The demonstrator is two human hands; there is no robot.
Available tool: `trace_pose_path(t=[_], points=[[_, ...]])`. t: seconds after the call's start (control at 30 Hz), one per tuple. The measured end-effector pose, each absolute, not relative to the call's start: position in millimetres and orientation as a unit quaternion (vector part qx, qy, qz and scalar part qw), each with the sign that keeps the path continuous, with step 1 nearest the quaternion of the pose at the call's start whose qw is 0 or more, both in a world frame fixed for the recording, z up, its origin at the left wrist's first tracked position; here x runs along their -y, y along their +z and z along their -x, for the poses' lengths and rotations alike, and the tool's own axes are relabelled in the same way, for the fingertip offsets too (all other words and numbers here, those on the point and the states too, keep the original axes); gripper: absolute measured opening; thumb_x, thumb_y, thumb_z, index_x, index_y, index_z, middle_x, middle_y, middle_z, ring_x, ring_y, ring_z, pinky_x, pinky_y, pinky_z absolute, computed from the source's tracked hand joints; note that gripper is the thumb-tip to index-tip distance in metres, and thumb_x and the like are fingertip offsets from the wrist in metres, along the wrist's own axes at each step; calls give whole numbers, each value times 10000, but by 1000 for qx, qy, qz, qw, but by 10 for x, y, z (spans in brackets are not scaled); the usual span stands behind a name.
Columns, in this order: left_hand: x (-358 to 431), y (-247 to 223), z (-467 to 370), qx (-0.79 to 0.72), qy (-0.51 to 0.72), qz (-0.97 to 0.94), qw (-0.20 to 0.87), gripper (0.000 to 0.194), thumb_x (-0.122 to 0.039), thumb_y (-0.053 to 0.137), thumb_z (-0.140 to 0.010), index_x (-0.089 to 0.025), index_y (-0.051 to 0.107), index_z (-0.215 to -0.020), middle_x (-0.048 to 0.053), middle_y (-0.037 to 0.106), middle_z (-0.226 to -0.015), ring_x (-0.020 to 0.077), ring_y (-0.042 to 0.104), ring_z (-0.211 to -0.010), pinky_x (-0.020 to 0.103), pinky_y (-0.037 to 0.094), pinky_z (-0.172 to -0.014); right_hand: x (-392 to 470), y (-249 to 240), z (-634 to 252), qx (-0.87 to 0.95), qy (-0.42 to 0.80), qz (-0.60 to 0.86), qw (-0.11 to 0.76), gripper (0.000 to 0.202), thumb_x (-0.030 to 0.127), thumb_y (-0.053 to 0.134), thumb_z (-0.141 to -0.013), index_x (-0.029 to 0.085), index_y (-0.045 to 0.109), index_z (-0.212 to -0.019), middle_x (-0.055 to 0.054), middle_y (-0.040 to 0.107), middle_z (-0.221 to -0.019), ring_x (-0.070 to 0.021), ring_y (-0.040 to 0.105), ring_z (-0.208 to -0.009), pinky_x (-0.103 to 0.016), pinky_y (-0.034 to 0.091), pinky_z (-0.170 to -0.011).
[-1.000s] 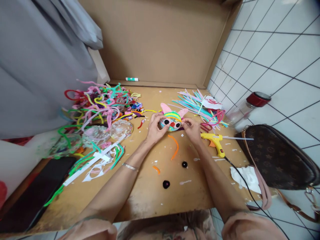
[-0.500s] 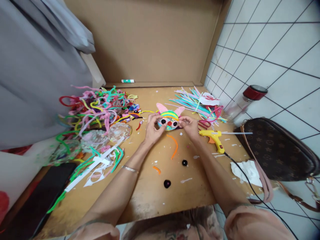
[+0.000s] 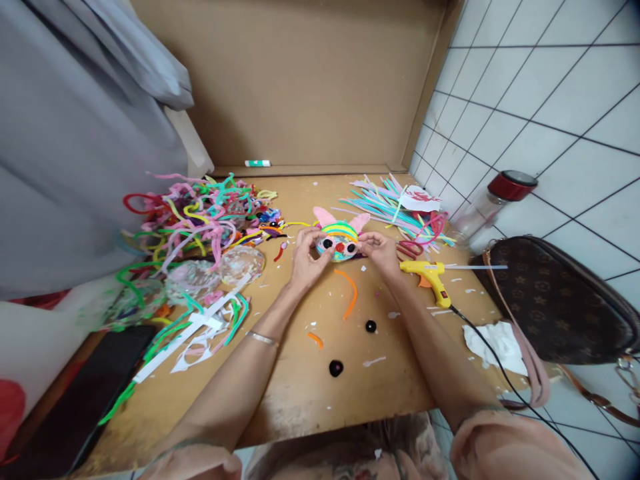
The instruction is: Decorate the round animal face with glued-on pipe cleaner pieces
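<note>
Between my hands is a small animal-face craft [image 3: 339,233] with pink ears, green and yellow stripes, black round eyes and a red nose. My left hand [image 3: 307,257] grips its left edge between thumb and fingers. On the opposite edge, my right hand [image 3: 379,252] pinches it near the right eye. Below the craft lie a curved orange pipe cleaner piece [image 3: 352,293] and a shorter orange piece [image 3: 315,340]. Two black round discs, an upper one [image 3: 371,326] and a lower one [image 3: 336,368], rest on the table closer to me.
A yellow glue gun [image 3: 430,277] with a cord lies right of my hand, near a brown handbag [image 3: 560,300] and crumpled tissue [image 3: 493,347]. Pipe cleaners form a tangled pile [image 3: 200,220] at left and a bundle [image 3: 385,203] behind. A clear bottle [image 3: 493,200] stands by the tiles.
The whole view has shifted very slightly. Both hands keep the same hold on the craft, and nothing on the table has visibly moved.
</note>
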State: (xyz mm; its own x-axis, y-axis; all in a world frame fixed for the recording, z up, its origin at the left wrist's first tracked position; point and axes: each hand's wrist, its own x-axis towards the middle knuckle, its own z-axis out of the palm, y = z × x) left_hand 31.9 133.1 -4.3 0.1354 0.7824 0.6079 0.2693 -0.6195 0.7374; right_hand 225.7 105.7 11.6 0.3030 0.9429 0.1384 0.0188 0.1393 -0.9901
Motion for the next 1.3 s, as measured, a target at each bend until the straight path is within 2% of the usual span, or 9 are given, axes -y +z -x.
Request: trace_pose_path(t=[0.2, 0.43, 0.6, 0.77, 1.0, 1.3], points=[[-1330, -48, -315, -359, 552, -703, 269, 252, -359, 691, -811, -212, 642, -1009, 97, 569, -1181, 238, 577, -1125, 375, 534, -896, -1080, 56, -2296, 426, 417, 534, 600, 308, 414, 854, -495, 201, 672, -625, 22, 677, -585, -127, 603, -541, -283, 511, -604], [-1285, -37, -352, -377, 591, -636, 323, 189, -384, 642, -857, -205, 683, -901, 81, 609, -1106, 225, 592, -1111, 363, 493, -941, -1029, 50, -2247, 393, 465, 518, 601, 328, 430, 876, -494, 206, 686, -639, 15, 705, -624, -149, 632, -616, -311, 514, -692], [-1223, -47, -456, -388, 627, -564, 371, 179, -372, 704, -790, -195, 679, -775, 64, 625, -1007, 217, 601, -1077, 345, 489, -924, -990, 99, -2257, 390, 454, 520, 609, 286, 397, 875, -495, 219, 688, -618, 13, 703, -622, -156, 626, -628, -324, 502, -712], [-1167, -3, -488, -401, 630, -524, 409, 170, -332, 735, -740, -184, 658, -707, 60, 616, -1000, 210, 610, -1033, 333, 499, -876, -974, 118, -2264, 386, 439, 525, 619, 224, 346, 854, -495, 228, 687, -587, 19, 700, -602, -156, 622, -624, -327, 505, -714], [-1160, 113, -492, -421, 618, -528, 401, 183, -296, 764, -698, -181, 631, -646, 40, 612, -924, 184, 600, -937, 297, 485, -801, -963, 121, -2244, 381, 443, 519, 624, 178, 305, 819, -498, 226, 680, -576, 21, 697, -614, -150, 612, -640, -322, 498, -728], [-1202, 107, -510, -427, 624, -528, 386, 225, -289, 780, -705, -193, 602, -607, 10, 594, -809, 161, 574, -842, 297, 456, -812, -945, 178, -2244, 397, 443, 523, 611, 164, 309, 800, -501, 233, 672, -570, 15, 690, -614, -160, 605, -652, -321, 487, -713]])
